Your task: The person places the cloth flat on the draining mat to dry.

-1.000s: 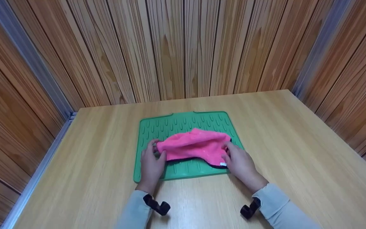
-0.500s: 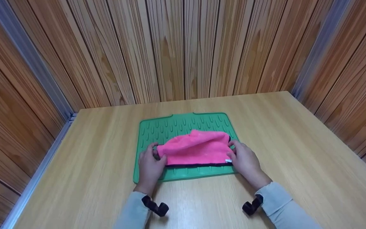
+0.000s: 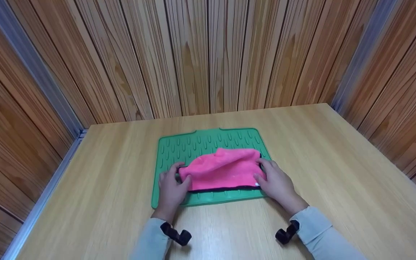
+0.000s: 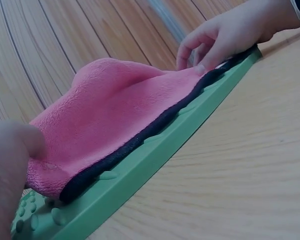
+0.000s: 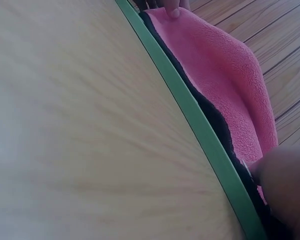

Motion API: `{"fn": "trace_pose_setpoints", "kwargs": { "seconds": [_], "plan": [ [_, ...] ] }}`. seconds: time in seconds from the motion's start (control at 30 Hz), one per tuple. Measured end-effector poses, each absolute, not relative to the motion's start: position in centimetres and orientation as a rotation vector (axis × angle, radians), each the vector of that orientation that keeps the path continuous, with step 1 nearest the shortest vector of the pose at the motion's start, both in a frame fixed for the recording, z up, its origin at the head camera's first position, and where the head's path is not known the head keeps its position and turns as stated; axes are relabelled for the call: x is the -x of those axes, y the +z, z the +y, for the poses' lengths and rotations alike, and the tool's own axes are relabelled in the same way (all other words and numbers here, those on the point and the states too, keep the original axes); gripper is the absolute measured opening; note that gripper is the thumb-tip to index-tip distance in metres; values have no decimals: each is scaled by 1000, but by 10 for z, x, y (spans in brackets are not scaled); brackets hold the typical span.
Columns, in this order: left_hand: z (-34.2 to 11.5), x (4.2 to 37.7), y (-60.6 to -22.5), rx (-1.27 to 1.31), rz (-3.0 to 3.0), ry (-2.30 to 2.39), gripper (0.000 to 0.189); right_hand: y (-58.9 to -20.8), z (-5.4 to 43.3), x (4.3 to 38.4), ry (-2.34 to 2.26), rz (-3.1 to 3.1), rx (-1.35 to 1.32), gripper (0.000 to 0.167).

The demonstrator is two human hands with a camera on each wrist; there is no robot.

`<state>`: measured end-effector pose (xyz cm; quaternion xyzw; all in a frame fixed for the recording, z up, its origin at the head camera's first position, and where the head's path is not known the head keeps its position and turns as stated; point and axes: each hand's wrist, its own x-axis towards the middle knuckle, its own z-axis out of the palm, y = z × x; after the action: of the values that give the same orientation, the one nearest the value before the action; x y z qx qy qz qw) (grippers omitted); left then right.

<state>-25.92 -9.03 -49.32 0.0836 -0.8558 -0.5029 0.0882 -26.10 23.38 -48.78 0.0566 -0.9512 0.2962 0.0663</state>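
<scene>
A pink plush cloth (image 3: 222, 173) with a dark edging lies bunched over a green rubber mat (image 3: 179, 144). My left hand (image 3: 172, 189) grips its left end, thumb on top. At the other end my right hand (image 3: 278, 182) pinches the cloth near a small white tag (image 3: 257, 184). Between the hands the near edge runs almost straight, while the middle rises in a loose fold, clearest in the left wrist view on the cloth (image 4: 110, 110). My left fingertips are mostly hidden behind the cloth end.
The mat has raised oblong bumps and a thin raised rim (image 4: 160, 165). It lies on a pale wooden table (image 3: 338, 162). Wood-plank walls (image 3: 193, 54) enclose the back and both sides. A black clip-like mount (image 3: 176, 234) sits at each wrist over grey sleeves.
The right hand has moved slightly right and toward the person, drawing the near edge of the cloth from wavy to straight. The left hand has barely moved and keeps its hold.
</scene>
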Motion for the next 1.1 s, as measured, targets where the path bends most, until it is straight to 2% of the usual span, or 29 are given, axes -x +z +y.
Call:
{"fn": "trace_pose_setpoints", "kwargs": {
  "seconds": [0.57, 0.83, 1.1],
  "plan": [
    [-93, 256, -494, -57, -2407, -1618, 17, -486, 231, 264, 1137, -2832, -118, 50],
    [-96, 256, -494, -4, -2286, -1784, 17, -485, 234, 263, 995, -2876, -116, 52],
    [-101, 254, -493, -58, -2315, -1705, 17, -487, 245, 266, 1153, -2786, -120, 37]
  ]
}}
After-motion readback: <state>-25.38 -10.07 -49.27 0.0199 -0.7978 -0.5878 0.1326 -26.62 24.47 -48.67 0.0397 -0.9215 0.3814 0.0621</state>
